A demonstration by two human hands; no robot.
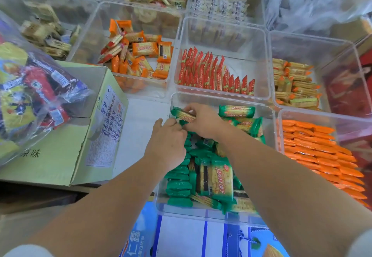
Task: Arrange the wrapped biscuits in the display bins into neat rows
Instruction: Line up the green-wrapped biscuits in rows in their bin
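- Head view: both hands are seen in the near clear bin (221, 215), at its far-left corner.
- Right hand (203, 120): closed on a green-wrapped biscuit pack (184, 114), held flat by the fingertips.
- Left hand (168, 142): fingers curled down onto the upright green row (179, 178) along the bin's left wall; whether anything is pinched cannot be told.
- Handling (judged): packs light, film slippery and crinkly, biscuits brittle; best taken by the long edges w/ gentle pressure, not squeezed mid-face.
- Same bin: loose green packs (218, 178) lie flat and unsorted centre/right.
- Other bins: red packs (203, 71) stood in rows; orange packs (318, 148) laid in neat rows at right; orange packs (141, 53) jumbled at far left.
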